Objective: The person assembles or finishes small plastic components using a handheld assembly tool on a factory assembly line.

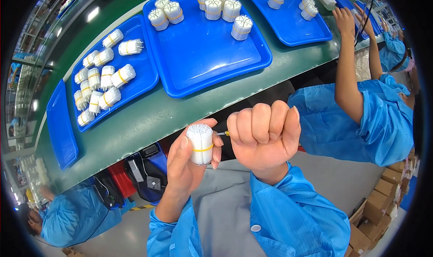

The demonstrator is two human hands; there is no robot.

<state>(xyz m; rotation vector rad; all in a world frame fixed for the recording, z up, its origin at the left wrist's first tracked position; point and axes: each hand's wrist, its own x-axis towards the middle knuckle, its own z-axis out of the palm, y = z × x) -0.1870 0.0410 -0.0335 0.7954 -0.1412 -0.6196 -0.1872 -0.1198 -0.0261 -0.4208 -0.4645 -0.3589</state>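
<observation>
My left hand [182, 160] is closed around a bundle of white cylindrical pieces [201, 145], held upright with a yellow band around its middle. To its right, my right hand [264, 135] makes a fist with the palm side showing. From that fist a thin metal-tipped tool [222, 133] with a bit of yellow handle sticks out toward the bundle; most of it is hidden in the fingers, and it looks like a small screwdriver. The tip reaches the bundle's side near my left fingertips; whether it touches is unclear.
Similar banded bundles lie in a blue tray [151, 78] at left; others stand in the middle blue tray [216, 74] and the right blue tray [293, 41]. A green bench [180, 113] carries them. A co-worker's sleeve [361, 117] is close on my right; cardboard boxes [376, 198] lie beyond.
</observation>
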